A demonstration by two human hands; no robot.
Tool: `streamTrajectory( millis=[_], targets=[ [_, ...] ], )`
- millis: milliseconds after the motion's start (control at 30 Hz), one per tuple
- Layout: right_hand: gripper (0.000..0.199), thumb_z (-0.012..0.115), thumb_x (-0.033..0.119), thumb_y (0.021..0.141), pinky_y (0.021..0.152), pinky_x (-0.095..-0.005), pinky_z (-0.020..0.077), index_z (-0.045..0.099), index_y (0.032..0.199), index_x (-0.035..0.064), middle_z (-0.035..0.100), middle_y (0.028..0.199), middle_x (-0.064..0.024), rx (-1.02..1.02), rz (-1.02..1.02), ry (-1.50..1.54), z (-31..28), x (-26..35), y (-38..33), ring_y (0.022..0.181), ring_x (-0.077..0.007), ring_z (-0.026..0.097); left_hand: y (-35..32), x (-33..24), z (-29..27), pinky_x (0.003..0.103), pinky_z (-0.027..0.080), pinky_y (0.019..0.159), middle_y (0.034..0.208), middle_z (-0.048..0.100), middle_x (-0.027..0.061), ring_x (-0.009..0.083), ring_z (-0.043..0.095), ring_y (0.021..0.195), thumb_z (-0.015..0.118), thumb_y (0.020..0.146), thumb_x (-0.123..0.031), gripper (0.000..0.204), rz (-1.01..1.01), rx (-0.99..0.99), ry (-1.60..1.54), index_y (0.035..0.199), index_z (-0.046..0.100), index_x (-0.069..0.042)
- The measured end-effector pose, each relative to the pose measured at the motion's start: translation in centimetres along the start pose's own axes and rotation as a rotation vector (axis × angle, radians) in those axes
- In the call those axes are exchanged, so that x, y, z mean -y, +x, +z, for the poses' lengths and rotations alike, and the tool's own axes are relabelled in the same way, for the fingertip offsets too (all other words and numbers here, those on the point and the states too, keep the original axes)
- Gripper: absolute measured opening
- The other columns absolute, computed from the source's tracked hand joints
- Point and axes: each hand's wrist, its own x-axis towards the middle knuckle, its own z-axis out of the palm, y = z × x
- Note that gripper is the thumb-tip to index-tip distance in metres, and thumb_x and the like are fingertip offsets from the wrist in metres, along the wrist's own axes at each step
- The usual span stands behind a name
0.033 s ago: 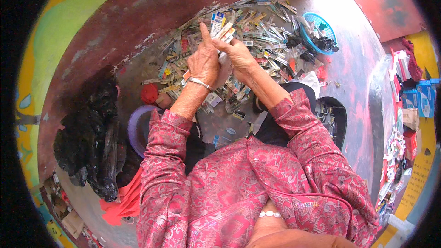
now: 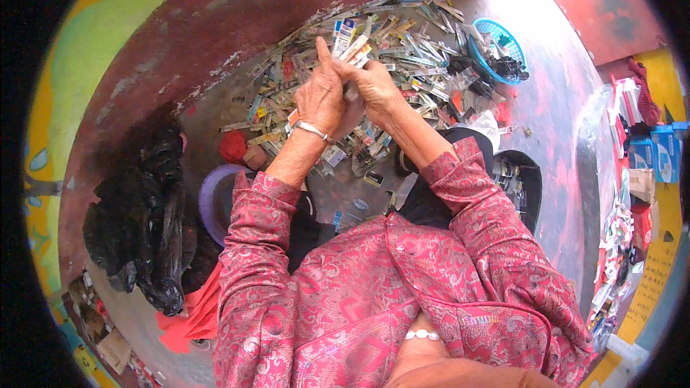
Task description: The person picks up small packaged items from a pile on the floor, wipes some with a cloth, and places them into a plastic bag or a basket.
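Grey floor [image 2: 553, 122] littered with packets [image 2: 402, 43], red wall [image 2: 215, 21] behind; left hand [image 2: 320, 97] and right hand [image 2: 374, 86] pinch packets together, blue basket [image 2: 496, 50] nearby.

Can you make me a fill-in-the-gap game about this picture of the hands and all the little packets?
1. The left hand wears a silver ____ at the wrist.
2. Both hands hold a bunch of small packets above a big ____ of them on the floor.
3. The basket to the right of the right hand is coloured ____.
4. The crumpled bag at the left is ____.

Missing words: bracelet; pile; blue; black
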Motion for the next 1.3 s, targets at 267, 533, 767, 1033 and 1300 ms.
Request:
streamTrajectory(
  millis=[267, 533, 767, 1033, 1300],
  targets=[
    [0.024, 0.064, 0.006, 0.071, 0.067, -0.0302, 0.0473, 0.058, 0.093, -0.0018, 0.062, 0.084, -0.0081, -0.045, -0.126, -0.121, -1.2, 1.0, 0.4, 0.072, -0.0153, 0.059, 0.9, 0.9, -1.3, 0.034, 0.039, 0.089, 0.118, 0.045, 0.0159, 0.0264, 0.049, 0.105, 0.064, 0.058, 0.000, 0.087, 0.114, 0.288, -0.877, 0.131, 0.017, -0.001],
    [0.027, 0.068, 0.008, 0.068, 0.064, -0.0293, 0.0494, 0.057, 0.090, -0.0013, 0.062, 0.082, -0.0079, -0.026, -0.169, -0.162, -1.0, 3.3, -0.4, 0.070, -0.0148, 0.060, 0.0, 1.1, -2.1, 0.026, 0.045, 0.075, 0.100, 0.053, 0.0041, 0.0129, 0.054, 0.087, 0.071, 0.061, -0.004, 0.063, -0.170, 0.619, -1.461, 0.117, 0.041, -0.001],
    [0.026, 0.068, 0.015, 0.071, 0.067, -0.0276, 0.0477, 0.059, 0.090, 0.0002, 0.062, 0.080, -0.0057, 0.085, -0.151, -0.281, -2.2, 4.1, 0.1, 0.070, -0.0125, 0.058, -0.8, 0.0, -1.6, 0.024, 0.046, 0.067, 0.089, 0.060, 0.0059, 0.0111, 0.055, 0.073, 0.067, 0.066, -0.008, 0.039, -0.356, 0.805, -1.629, 0.101, 0.051, -0.003],
    [0.017, 0.061, 0.021, 0.076, 0.053, -0.0304, 0.0430, 0.058, 0.075, 0.0036, 0.056, 0.068, -0.0038, -0.215, -0.271, 0.074, -6.4, 5.5, 2.9, 0.055, -0.0123, 0.050, -0.1, 1.7, -1.1, 0.024, 0.049, 0.064, 0.082, 0.063, 0.0131, 0.0155, 0.060, 0.069, 0.055, 0.074, -0.002, 0.029, -0.398, 0.658, -1.526, 0.101, 0.051, 0.004],
    [0.014, 0.058, 0.018, 0.072, 0.058, -0.0381, 0.0465, 0.058, 0.085, 0.0116, 0.054, 0.075, -0.0076, -0.223, -1.023, -1.256, -1.1, 3.3, 0.1, 0.067, -0.0297, 0.057, -1.3, -0.7, -1.5, 0.023, 0.046, 0.054, 0.071, 0.059, 0.0075, 0.0122, 0.055, 0.057, 0.051, 0.077, -0.005, 0.017, -0.182, 0.790, -1.313, 0.094, 0.051, 0.001]
  ],
)
